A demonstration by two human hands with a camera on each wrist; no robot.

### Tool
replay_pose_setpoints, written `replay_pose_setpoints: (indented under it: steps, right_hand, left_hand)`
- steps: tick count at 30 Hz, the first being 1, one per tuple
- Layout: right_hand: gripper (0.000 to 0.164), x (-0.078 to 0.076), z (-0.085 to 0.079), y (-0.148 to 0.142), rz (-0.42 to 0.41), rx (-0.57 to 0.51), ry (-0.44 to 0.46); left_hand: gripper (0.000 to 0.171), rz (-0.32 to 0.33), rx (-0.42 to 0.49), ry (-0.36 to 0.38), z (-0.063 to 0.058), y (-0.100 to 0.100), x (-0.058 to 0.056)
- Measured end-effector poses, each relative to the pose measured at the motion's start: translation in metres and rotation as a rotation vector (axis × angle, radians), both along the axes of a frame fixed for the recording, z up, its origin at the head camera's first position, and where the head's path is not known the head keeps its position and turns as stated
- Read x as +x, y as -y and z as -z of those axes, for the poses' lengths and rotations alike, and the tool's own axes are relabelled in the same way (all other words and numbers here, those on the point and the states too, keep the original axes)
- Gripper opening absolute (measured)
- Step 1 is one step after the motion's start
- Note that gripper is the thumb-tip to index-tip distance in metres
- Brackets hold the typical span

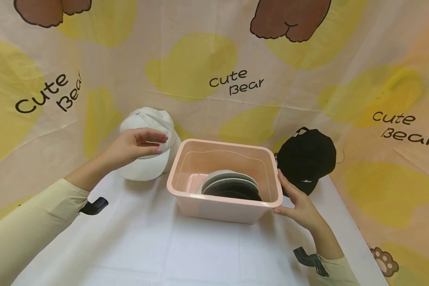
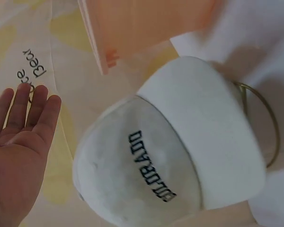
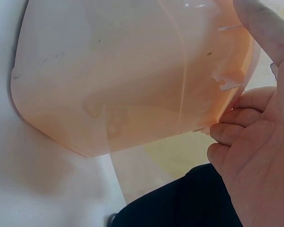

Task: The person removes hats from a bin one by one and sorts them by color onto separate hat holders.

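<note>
Left hand (image 1: 135,146), relaxed, partly hides white cap (image 1: 144,169); right hand (image 1: 300,204) grips bin (image 1: 216,208), black cap (image 1: 307,155) apparently behind.

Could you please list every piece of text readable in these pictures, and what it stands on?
"Cute Bear": on the patterned cloth, three times in the head view.
"COLORADO": on the white cap, across its front.
The black cap bears a white mark, too small to read.

Head view looks down; wrist close-ups share the bin (image 1: 221,210).
</note>
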State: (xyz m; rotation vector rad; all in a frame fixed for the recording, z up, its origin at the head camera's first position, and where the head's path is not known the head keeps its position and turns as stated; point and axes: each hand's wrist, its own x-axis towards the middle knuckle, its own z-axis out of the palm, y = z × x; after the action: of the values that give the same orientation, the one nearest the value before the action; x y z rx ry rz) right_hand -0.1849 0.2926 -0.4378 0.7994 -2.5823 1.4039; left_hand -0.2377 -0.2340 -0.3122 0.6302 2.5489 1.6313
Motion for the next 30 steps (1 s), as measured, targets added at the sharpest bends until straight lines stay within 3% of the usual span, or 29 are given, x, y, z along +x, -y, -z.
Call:
replay_pose_setpoints:
  steps: [6, 17, 22, 30]
  right_hand:
    - [0.116, -0.001, -0.003, 0.0, -0.005, -0.009, 0.009]
    - [0.115, 0.0, -0.001, -0.001, 0.002, -0.009, 0.016]
    - [0.115, 0.001, -0.002, -0.002, 0.002, -0.009, 0.011]
    - [0.112, 0.0, -0.001, -0.003, -0.023, -0.02, -0.002]
  left_hand:
    - [0.041, 0.061, -0.03, -0.057, -0.012, -0.023, -0.012]
    - [0.044, 0.149, -0.091, -0.025, -0.035, -0.07, -0.028]
    - [0.045, 0.229, -0.061, 0.018, -0.036, -0.096, -0.037]
    - [0.046, 0.34, -0.057, -0.029, -0.032, -0.133, -0.05]
